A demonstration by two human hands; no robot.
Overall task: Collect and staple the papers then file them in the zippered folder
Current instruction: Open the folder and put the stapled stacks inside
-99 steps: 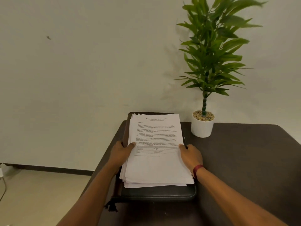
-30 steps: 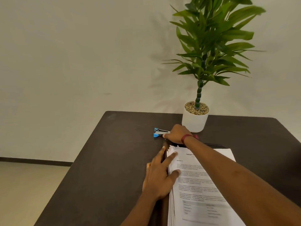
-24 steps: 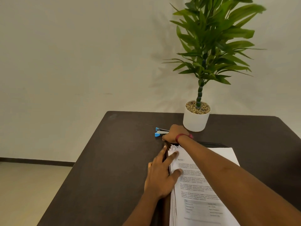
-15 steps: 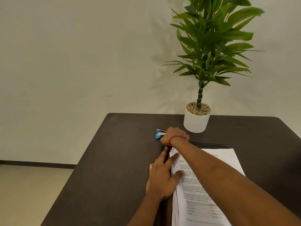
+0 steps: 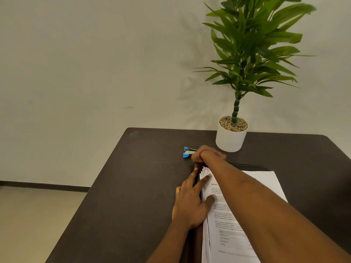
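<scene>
Fingers of right hand (image 5: 208, 149) round the stapler (image 5: 187, 152) (left hand (image 5: 189, 204) fingers apart, flat on papers (image 5: 237, 215))

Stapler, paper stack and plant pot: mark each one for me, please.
stapler (image 5: 188, 152), head view, on its exposed blue-and-grey front end.
paper stack (image 5: 228, 224), head view, on the printed top sheet.
plant pot (image 5: 229, 141), head view, on its white side wall.

The papers (image 5: 228, 234) lay on the folder (image 5: 252, 166); the stapler (image 5: 187, 152) lay behind them, left of the potted plant (image 5: 230, 139).
</scene>
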